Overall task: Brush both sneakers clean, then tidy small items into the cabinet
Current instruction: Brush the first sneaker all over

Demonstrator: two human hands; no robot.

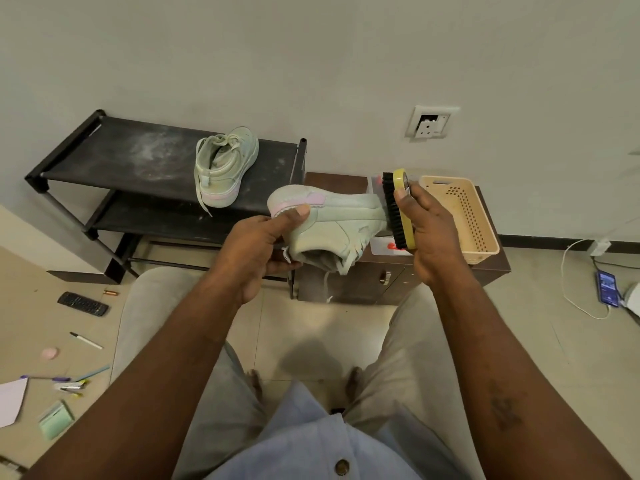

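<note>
- The left hand [263, 244] grips a pale green sneaker [329, 220] at the heel. The thumb presses on the pink heel patch and the fingers curl underneath.
- The sneaker is held in the air on its side — heel left, toe right, opening toward the person. It is in front of the left end of the cabinet [356, 285], and a lace hangs from it.
- The right hand [426, 233] is wrapped round a yellow-backed brush [398, 213], whose black bristles touch the sneaker's toe.
- The second sneaker [225, 164] stands on the top shelf of a black rack [104, 157], near the shelf's right end. Its heel is at the front edge and a lace hangs over that edge. The shelf shows white dusty smears.
- On the cabinet top, a beige basket [464, 216] sits at the right end. A clear box [384, 245] with something red inside lies just beside it, partly hidden by the brush.
- Small items lie on the floor at left, well apart from the cabinet:
  - a remote [83, 303] with a battery [111, 292] near it
  - a pen [86, 340]
  - a pink lump [49, 353]
  - some markers [69, 386]
  - a sheet of paper [12, 400]
  - a green pad [55, 419]
- On the floor at right lies a phone [607, 289] with a white cable running to it.
</note>
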